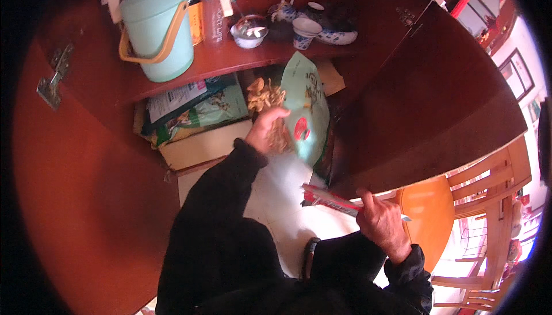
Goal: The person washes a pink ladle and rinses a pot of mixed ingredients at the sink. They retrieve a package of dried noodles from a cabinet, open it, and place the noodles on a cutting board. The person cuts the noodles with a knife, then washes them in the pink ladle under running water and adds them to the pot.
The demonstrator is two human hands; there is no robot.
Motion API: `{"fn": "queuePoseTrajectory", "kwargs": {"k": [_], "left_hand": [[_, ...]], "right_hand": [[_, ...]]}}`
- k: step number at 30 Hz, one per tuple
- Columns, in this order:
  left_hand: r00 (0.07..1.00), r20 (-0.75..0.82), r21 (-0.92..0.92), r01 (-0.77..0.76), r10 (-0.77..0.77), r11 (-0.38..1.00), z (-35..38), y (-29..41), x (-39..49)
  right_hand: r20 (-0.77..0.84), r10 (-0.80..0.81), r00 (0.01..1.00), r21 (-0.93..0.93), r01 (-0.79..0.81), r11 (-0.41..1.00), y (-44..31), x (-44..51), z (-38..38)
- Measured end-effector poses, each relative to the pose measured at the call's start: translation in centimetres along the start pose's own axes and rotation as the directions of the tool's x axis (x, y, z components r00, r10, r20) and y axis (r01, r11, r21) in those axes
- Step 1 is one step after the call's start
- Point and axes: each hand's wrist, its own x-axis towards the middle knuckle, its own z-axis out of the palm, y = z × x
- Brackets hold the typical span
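My left hand [263, 129] reaches into the lower shelf of a dark red cabinet and grips a bundle of dried brown food [278, 136], perhaps mushrooms, seemingly in a clear bag. Right beside it stands a pale green printed packet [305, 112]. Lower right, my right hand [379, 222] holds a flat red and silver packet [330, 201], its torn-looking end pointing left towards the cabinet. More green packets [207, 112] lie in a box [207, 144] left of my left hand.
The shelf above bears a mint bucket [159, 30] with a tan handle, a clear bottle [213, 17], a bowl [249, 34] and a blue-white cup [306, 32]. Open cabinet doors [431, 99] flank me. A wooden chair [427, 216] stands at right.
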Motion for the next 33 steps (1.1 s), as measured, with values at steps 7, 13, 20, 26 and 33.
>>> {"fn": "queuePoseTrajectory", "kwargs": {"k": [7, 13, 20, 26, 33], "left_hand": [[0.879, -0.317, 0.311, -0.257, 0.355, 0.915, -5.1, -10.3, 12.5], [0.855, -0.470, -0.238, -0.359, 0.217, 0.902, -4.1, -12.5, 16.3], [0.925, -0.237, -0.277, -0.357, 0.296, 0.892, -15.4, -10.0, 20.2], [0.970, 0.010, 0.155, -0.242, 0.244, 0.958, -13.3, -11.1, 15.7], [0.992, 0.043, 0.997, -0.034, -0.122, 0.072, -4.0, -5.5, 1.5]], "right_hand": [[0.007, 0.039, 0.999, 0.030, -0.039, 0.999, 0.8, -1.3, 0.1], [0.008, 0.088, 0.996, 0.059, -0.089, 0.994, 1.0, -2.3, 0.4], [0.008, -0.025, 1.000, 0.119, 0.024, 0.993, 0.9, -0.8, 1.0], [0.006, -0.107, 0.994, 0.077, 0.106, 0.991, 0.6, 1.1, 1.1], [-0.017, -0.261, 0.965, 0.122, 0.261, 0.958, -0.5, 7.3, 2.1]]}}
